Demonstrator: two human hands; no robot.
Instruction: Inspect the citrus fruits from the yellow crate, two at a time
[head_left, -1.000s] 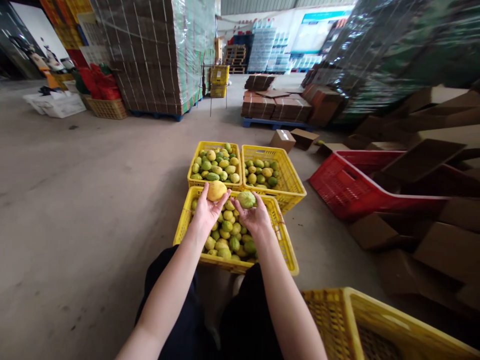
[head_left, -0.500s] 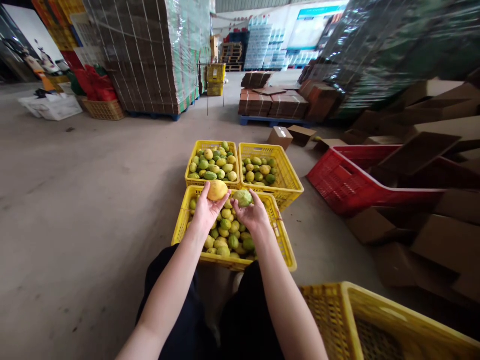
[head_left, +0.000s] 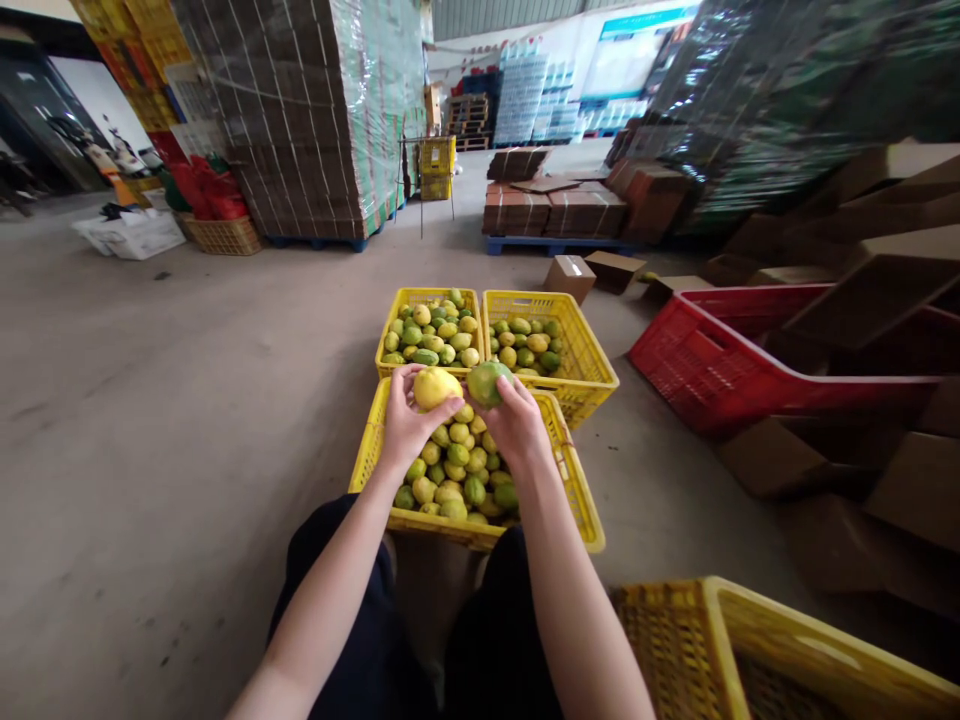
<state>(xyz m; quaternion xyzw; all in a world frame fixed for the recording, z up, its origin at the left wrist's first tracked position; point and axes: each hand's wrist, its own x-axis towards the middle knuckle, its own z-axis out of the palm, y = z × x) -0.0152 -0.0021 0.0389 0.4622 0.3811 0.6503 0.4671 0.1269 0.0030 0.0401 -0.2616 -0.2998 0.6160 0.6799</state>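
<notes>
My left hand (head_left: 411,412) is closed around a smooth yellow oval fruit (head_left: 435,386), thumb across its near side. Close beside it, my right hand (head_left: 517,415) grips a green oval fruit (head_left: 486,384) with a faint yellowish tint. Both fruits are held up over the far part of a yellow plastic crate (head_left: 367,440), in which many loose yellow and green fruits (head_left: 457,455) lie. My forearms and hands cover parts of this crate and its far rim.
Behind it stand a left yellow crate (head_left: 382,335), well filled with fruit, and a right yellow crate (head_left: 596,365) with fruit mainly at its left. Another yellow crate (head_left: 667,620) is at lower right. A red crate (head_left: 679,365) and cardboard boxes (head_left: 780,450) crowd the right side.
Both hands have turned the fruits. The right fruit now shows a smoother, greener side, and my left fingers wrap further around the yellow one. The view has shifted slightly left.
</notes>
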